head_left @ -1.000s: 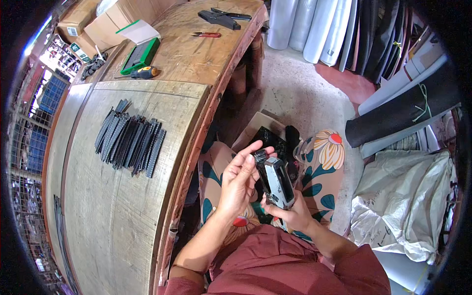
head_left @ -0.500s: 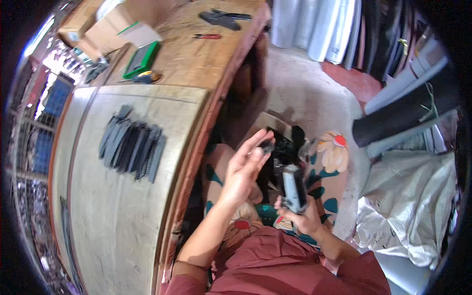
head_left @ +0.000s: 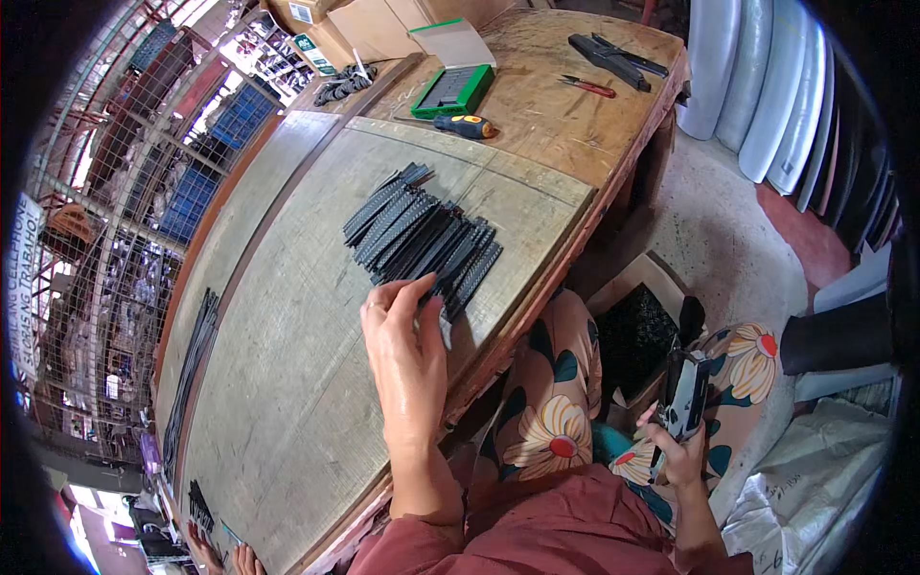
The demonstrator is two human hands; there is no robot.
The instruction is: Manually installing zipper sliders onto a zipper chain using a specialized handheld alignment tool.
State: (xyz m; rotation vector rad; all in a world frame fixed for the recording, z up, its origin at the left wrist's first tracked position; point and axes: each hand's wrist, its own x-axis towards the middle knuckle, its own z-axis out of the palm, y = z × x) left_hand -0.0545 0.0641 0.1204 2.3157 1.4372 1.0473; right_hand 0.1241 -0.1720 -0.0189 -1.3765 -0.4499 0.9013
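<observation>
A pile of short, dark textured strips lies on the wooden table to my left. At the pile's near end is my left hand, its fingers bent and the thumb a little apart from the index finger; the fingertips meet the strip ends, and no lifted strip shows between them. Over my right thigh, my right hand is closed round a black-and-silver stapler-like hand tool, held upright. Just left of the tool, an open cardboard box by my knees holds small black pieces.
On the table's far part are a green box, a screwdriver, red-handled snips and a black tool. Another person's hands show at bottom left near dark strips. Rolls stand at right.
My left hand has moved from beside the tool, left to the strip pile. The view has turned toward the table. My right hand still holds the tool.
</observation>
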